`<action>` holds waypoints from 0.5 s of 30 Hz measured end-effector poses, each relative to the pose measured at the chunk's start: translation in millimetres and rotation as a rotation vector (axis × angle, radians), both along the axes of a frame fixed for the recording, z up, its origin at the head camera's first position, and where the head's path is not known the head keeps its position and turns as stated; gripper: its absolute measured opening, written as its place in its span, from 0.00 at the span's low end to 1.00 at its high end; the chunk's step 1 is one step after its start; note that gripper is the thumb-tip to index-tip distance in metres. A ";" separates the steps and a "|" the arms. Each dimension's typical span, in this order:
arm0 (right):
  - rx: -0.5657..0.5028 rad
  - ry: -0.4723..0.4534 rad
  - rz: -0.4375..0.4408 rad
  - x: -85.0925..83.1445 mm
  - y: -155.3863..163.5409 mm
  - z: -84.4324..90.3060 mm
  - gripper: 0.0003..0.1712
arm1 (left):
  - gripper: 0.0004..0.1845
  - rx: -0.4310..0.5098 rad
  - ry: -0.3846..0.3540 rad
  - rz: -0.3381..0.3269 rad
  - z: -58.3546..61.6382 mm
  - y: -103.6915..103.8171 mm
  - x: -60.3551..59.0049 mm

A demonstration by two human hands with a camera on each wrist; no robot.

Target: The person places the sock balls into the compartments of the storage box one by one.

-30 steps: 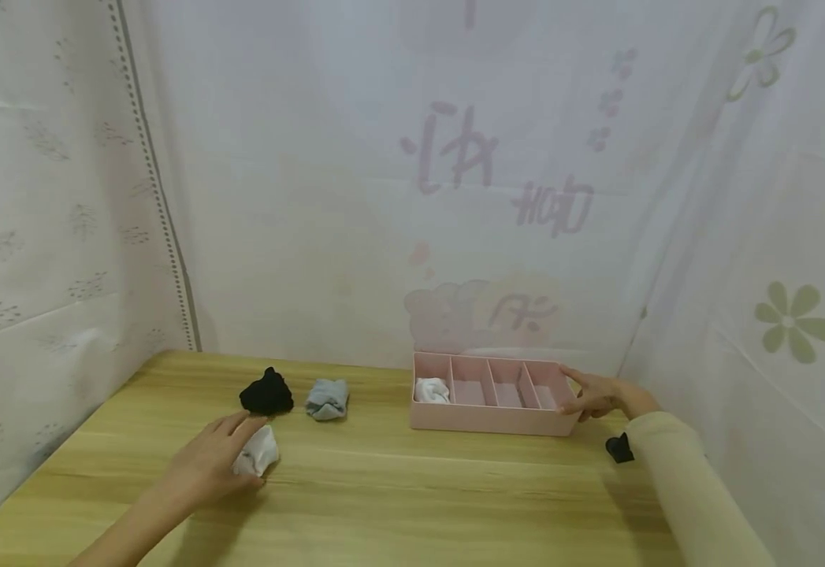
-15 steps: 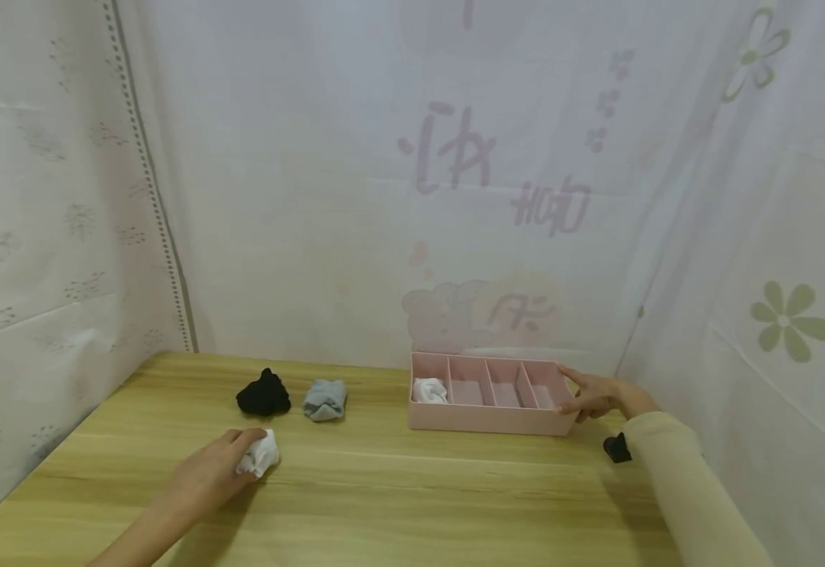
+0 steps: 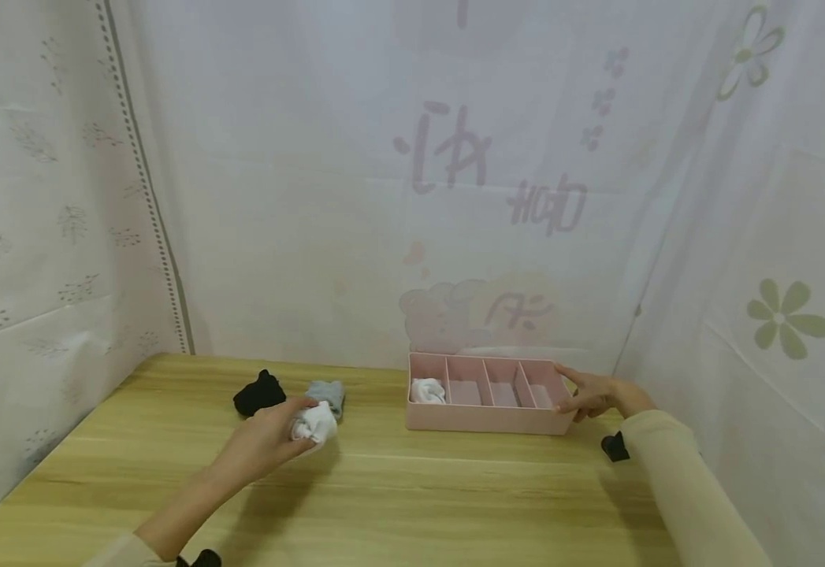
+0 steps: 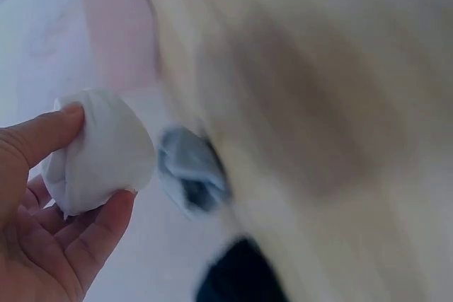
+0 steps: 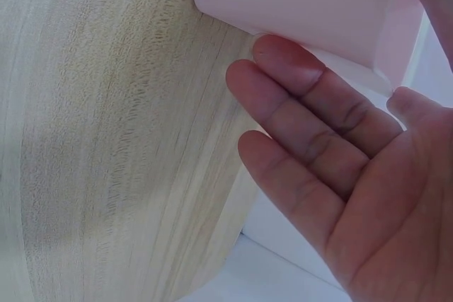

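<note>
My left hand holds a balled white sock just above the wooden table, in front of a grey sock and a black sock. The left wrist view shows my thumb and fingers pinching the white sock, with the grey sock and black sock blurred beyond it. My right hand rests straight-fingered against the right end of the pink divided tray; its fingers touch the tray's corner. Another white sock lies in the tray's leftmost compartment.
White printed curtains close in the table on the left, back and right. A small black object lies on the table beside my right sleeve. The tray's other compartments hold nothing.
My left hand closed on the white sock, lifted it off the table and carried it right, toward the tray. The right hand has stayed at the tray's end.
</note>
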State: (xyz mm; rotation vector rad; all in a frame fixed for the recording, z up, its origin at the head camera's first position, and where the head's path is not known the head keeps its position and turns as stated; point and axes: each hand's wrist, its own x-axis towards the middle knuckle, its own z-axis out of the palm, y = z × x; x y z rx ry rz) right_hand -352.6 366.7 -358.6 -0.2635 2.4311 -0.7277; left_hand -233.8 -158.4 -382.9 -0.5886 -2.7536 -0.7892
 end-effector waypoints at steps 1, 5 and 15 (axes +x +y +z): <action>0.001 -0.003 -0.005 0.3 0.4 0.0 0.64 | 0.25 0.016 0.006 -0.020 2.4 6.7 -3.5; 0.010 -0.002 -0.015 0.5 1.5 -0.5 0.64 | 0.24 0.049 0.003 -0.067 8.9 35.6 -22.6; 0.026 0.008 -0.032 -0.1 -0.4 -2.0 0.61 | 0.25 0.201 0.072 -0.134 21.5 112.5 -66.4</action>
